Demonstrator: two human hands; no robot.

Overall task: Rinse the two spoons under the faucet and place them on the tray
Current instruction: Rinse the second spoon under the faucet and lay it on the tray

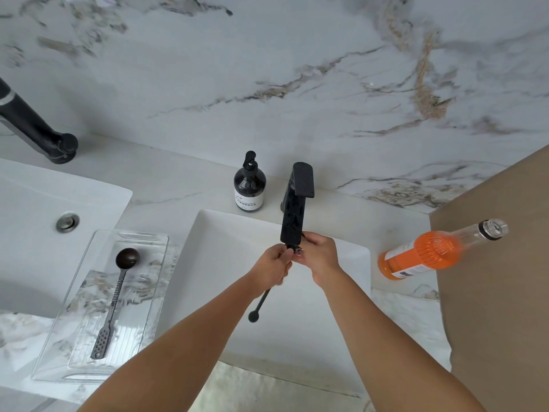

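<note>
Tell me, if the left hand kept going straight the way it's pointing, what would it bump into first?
Probably the faucet. The left hand points up toward the spout's tip, just beyond its fingers, holding a spoon there. The right hand sits close beside, so depth is hard to judge.

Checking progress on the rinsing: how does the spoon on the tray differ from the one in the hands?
The spoon on the tray lies flat and untouched on the clear tray; the held spoon hangs over the sink under the faucet, gripped by the left hand and right hand. The first shows fully, the second only its handle. Both are dark.
</note>
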